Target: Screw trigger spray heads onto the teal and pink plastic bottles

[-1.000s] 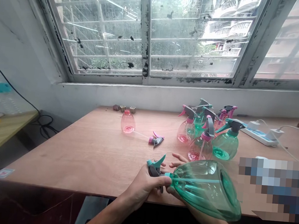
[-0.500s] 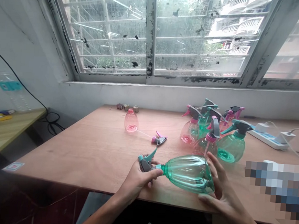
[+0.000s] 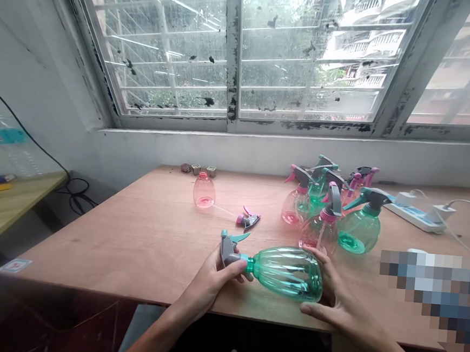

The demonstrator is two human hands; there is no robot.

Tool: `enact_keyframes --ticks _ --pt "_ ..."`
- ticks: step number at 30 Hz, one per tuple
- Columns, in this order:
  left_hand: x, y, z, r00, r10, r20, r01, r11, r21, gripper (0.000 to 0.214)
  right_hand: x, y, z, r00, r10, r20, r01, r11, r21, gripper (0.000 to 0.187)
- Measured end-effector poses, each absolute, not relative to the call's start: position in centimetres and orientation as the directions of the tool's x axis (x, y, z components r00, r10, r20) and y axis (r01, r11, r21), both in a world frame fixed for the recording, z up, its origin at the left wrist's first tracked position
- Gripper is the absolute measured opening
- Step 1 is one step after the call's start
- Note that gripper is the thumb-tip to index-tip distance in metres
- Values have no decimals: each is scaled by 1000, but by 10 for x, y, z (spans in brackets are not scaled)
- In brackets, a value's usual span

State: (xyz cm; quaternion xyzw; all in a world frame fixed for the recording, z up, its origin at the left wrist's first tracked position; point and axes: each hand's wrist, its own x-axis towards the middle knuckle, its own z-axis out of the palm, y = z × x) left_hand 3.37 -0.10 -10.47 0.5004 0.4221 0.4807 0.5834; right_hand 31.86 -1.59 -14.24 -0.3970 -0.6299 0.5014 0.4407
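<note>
A clear green spray bottle [image 3: 288, 272] lies sideways above the table's front edge, its neck pointing left. My left hand [image 3: 216, 277] is closed around its grey and teal trigger head [image 3: 229, 250], thumb along the collar. My right hand [image 3: 337, 295] cups the bottle's base, fingers behind it and thumb below. Beyond them, a pink spray head [image 3: 249, 219] with its dip tube lies on the table. An open pink bottle [image 3: 204, 191] without its head stands behind it.
Several pink and green spray bottles [image 3: 359, 229] stand together at the right rear. A white power strip [image 3: 415, 214] with plugs lies beyond them. Small blocks [image 3: 196, 169] sit near the wall. The wooden table [image 3: 133, 233] has its front edge close to my forearms.
The green bottle has shifted slightly left and its trigger head has rolled, the trigger now lying more level. My right hand has moved left with the base.
</note>
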Motion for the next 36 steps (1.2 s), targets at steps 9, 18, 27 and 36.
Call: enact_keyframes --ticks 9,18,27,36 --pt "30 -3 -105 184 982 -32 -96 51 994 43 317 -14 -135 -317 928 196 128 246 -961 105" --pt "28 -3 -105 283 957 -61 -116 98 988 43 316 -18 -141 -320 936 148 -4 154 -988 103" --pt "31 -3 -103 199 977 -77 -106 100 989 48 316 -16 -141 -302 936 179 -4 187 -982 104" --pt "32 -5 -101 108 994 4 -20 -2 1000 39 317 -14 -142 -289 915 281 -1 293 -956 96"
